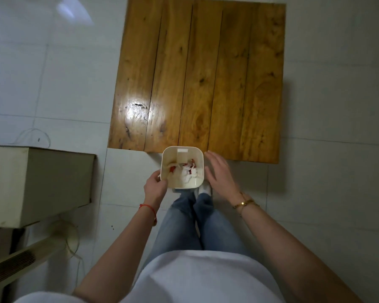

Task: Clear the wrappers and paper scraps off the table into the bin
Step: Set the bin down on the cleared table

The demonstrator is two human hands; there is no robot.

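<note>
The bin (182, 167) was gripped at its near-left rim by the left hand (155, 185), fingers pinched shut over the edge, so it was basically being carried or steadied one-handed. The right hand (219, 171) was kept flat and spread just beside the bin's right wall, nothing held in it; whether it was actually touching the wall couldn't be told from this angle. Probably it was parked there as a guard so the bin wouldn't swing or tip.

Inside the bin a heap of white paper scraps (185, 174) mixed with red wrappers (192, 166) could be seen, so the rubbish had been dropped in. The bin itself was held right at the near edge of the wooden table (197, 79), a placement that would make sense for sweeping stuff straight off the edge and into it.

The tabletop was seen bare, just planks and a glare spot, no scraps left on it as far as could be made out. So the job looked pretty much finished, and what remained was likely just setting the bin down on the tiled floor (326, 193), near the person's shoes, which were partly hidden under it
</note>
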